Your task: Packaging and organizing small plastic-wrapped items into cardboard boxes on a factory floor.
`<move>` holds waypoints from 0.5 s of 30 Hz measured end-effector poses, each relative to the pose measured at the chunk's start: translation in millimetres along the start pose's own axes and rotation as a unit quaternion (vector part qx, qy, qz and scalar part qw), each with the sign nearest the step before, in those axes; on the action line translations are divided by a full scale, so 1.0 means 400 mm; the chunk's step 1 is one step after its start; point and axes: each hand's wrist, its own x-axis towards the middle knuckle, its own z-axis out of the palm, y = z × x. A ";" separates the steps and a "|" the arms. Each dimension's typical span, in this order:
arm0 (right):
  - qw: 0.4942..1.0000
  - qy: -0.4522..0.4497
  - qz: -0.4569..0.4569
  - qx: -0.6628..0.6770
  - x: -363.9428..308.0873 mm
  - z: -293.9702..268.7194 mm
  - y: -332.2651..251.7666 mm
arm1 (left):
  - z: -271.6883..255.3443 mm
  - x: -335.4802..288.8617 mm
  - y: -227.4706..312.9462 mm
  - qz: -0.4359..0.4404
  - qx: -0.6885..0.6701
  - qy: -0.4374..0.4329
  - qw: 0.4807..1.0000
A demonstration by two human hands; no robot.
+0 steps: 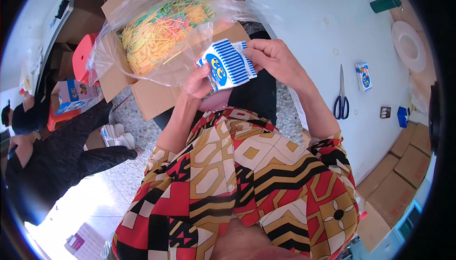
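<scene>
My left hand [197, 83] grips a small blue-and-white striped carton [229, 63] by its left side, thumb on the front. On its right side a striped flap or second layer stands out; I cannot tell which. The fingers of my right hand [276, 59] are closed in a pinch at that edge. Just beyond the hands, a large cardboard box [156, 103] stands open, lined with a clear plastic bag [107, 60]. Heaped inside it are many thin sticks [161, 37] in yellow, green and pink.
On the white table [308, 13] to the right lie dark-handled scissors [341, 99] and another small carton [363, 76]. Brown boxes [389, 193] are stacked at the lower right. Another person [57, 141] in dark clothes sits at the left, near a red stool [84, 58].
</scene>
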 end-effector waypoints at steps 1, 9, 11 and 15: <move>1.000 0.001 -0.001 0.002 0.000 -0.001 -0.002 | 0.013 0.001 0.006 -0.001 0.008 -0.004 1.000; 0.999 -0.022 -0.039 0.026 0.003 -0.007 0.009 | -0.020 -0.002 0.006 -0.004 0.016 -0.019 1.000; 0.999 0.023 -0.036 0.009 -0.002 -0.004 0.000 | 0.000 0.001 0.015 -0.003 0.022 -0.009 1.000; 0.973 0.187 -0.121 -0.062 0.016 -0.014 0.004 | 0.064 0.023 0.017 0.014 0.110 0.121 0.986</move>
